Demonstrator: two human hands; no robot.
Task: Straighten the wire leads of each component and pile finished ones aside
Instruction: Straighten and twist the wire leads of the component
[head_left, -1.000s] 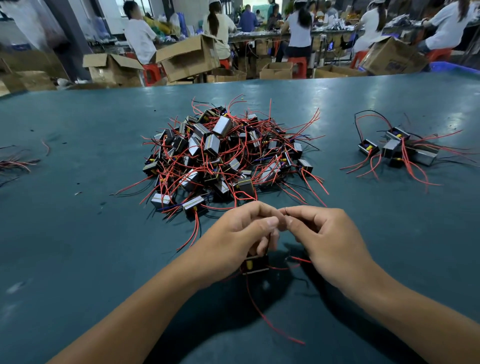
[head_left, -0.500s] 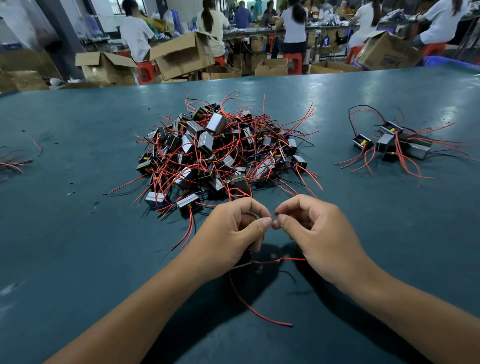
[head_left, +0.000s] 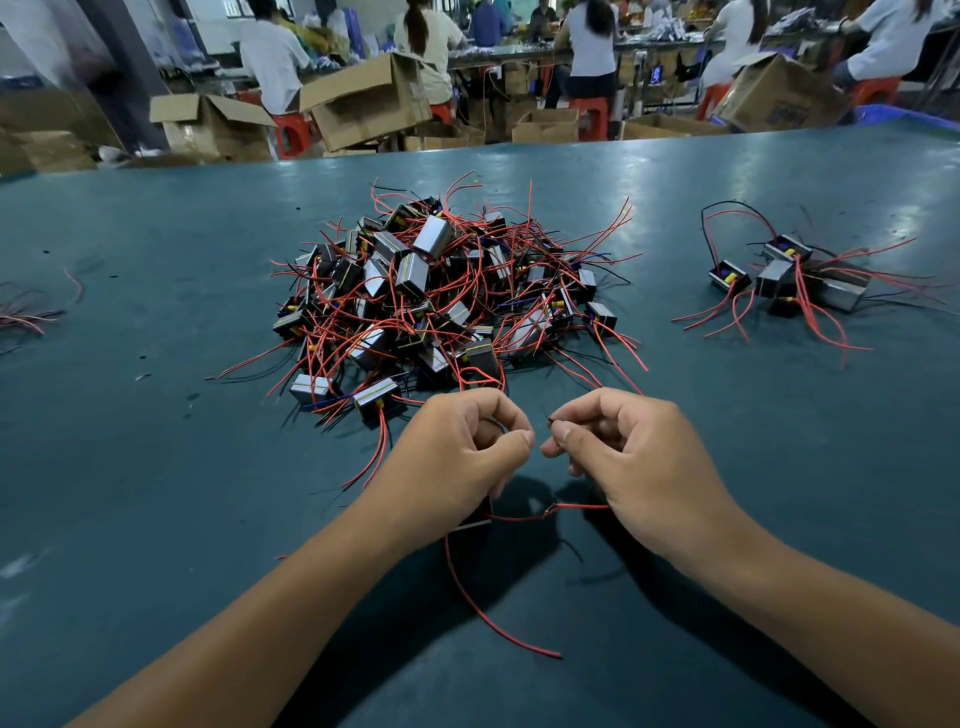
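Left hand (head_left: 457, 457) curls around the small black boxy component (head_left: 475, 519) while right hand (head_left: 628, 457) pinches a thin black wire end (head_left: 549, 419), both grips closed, glossy red leads (head_left: 488, 618) trailing below onto the matte teal surface (head_left: 156, 467)

A broad teal tabletop (head_left: 156, 467) filled the foreground, its far part glossy with pale reflected light. Beyond its edge stood open cardboard boxes (head_left: 363, 98) and red stools (head_left: 589, 111) — seated workers in white tops (head_left: 272, 57) faced a long cluttered bench (head_left: 519, 52) by a dark pillar (head_left: 124, 67).
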